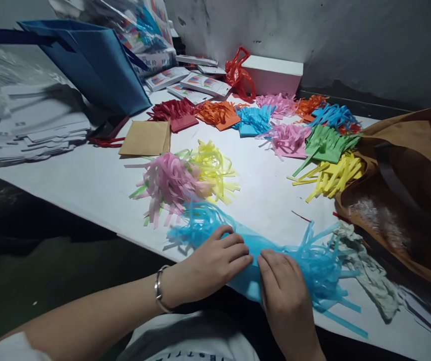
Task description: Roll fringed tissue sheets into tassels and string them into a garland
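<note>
Blue tissue sheet (251,288) with fringed ends, head view: the sheet lies at the near edge of the white table (262,198), directly in front of the person. Its plain middle section is under both hands; loose strips spread beyond each hand.

The left hand (215,260), with a silver bracelet (158,288) at the wrist, rests on the sheet with fingers bent and slightly spread. The right hand (285,283) lies just beside it, fingers together and bent over the sheet. Both hands touch the paper; whether either pinches it cannot be told, as the thumbs and undersides are hidden.

Beyond the left hand lie a pink fringed bundle (172,178) and, against its right side, a yellow fringed bundle (219,170). Behind these is a tan square (145,139). Right of the sheet are a crumpled pale cloth (369,276) and an open brown bag (403,135).
</note>
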A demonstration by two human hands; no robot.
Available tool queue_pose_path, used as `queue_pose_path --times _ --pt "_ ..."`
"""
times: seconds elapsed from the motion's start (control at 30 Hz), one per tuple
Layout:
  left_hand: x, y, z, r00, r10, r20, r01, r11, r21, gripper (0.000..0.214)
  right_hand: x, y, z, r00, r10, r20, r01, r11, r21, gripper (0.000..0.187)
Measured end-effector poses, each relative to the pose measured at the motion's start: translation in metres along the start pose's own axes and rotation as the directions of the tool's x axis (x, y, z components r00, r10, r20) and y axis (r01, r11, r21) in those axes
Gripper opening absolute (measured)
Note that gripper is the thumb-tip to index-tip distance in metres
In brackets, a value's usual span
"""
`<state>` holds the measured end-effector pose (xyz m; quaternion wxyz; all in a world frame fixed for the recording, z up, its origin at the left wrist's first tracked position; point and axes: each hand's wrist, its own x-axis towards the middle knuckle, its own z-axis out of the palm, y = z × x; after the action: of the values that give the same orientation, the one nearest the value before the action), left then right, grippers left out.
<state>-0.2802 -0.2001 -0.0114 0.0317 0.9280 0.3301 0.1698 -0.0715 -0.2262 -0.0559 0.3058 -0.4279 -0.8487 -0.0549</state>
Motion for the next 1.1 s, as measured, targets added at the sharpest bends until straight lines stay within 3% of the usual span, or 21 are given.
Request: queue_pose_path --times 0.13,0.33,0.5,0.6,0.73,0.83,0.93,1.0,1.1 --pt "0.001 -0.006 0.022 0.996 -0.077 0.046 0.079 0.996 -0.038 0.019 -0.008 0.006 -0.003 0.996 0.061 0.071 -0.062 0.998 0.008 0.025" --pt "0.002 -0.013 0.019 0.939 -0.335 0.083 0.329 0.941 0.075 0.025 0.004 0.012 0.000 0.935 0.283 0.212 -0.270 0.959 -0.089 0.026" --pt "0.015 -0.011 0.021 0.906 -0.406 0.117 0.388 0.909 0.153 0.021 0.023 0.014 0.001 0.903 0.384 0.193 -0.326 0.904 -0.276 0.023" --pt "0.016 -0.012 0.027 0.909 -0.405 0.097 0.388 0.908 0.159 0.018 0.025 0.012 -0.009 0.932 0.344 0.114 -0.309 0.919 -0.247 0.012" --pt "0.014 -0.016 0.034 0.922 -0.381 0.070 0.366 0.916 0.165 0.018 0.019 0.002 -0.019 0.990 0.144 0.003 -0.143 0.985 -0.096 0.019" --pt "0.015 -0.017 0.034 0.927 -0.369 0.071 0.354 0.920 0.167 0.018 0.016 -0.003 -0.012 0.997 0.035 0.070 -0.031 0.998 -0.049 0.024" --pt "0.015 -0.016 0.026 0.922 -0.374 0.100 0.358 0.922 0.150 0.017 0.018 -0.004 0.000 0.988 0.061 0.142 -0.059 0.998 -0.018 0.025" --pt "0.013 -0.014 0.020 0.929 -0.362 0.084 0.353 0.930 0.104 0.011 0.019 -0.003 0.006 0.988 0.098 0.116 -0.097 0.995 -0.009 0.021" --pt "0.007 -0.013 0.017 0.968 -0.252 0.014 0.252 0.967 0.028 0.012 0.022 -0.005 0.010 0.985 0.165 0.057 -0.168 0.985 0.044 0.019"
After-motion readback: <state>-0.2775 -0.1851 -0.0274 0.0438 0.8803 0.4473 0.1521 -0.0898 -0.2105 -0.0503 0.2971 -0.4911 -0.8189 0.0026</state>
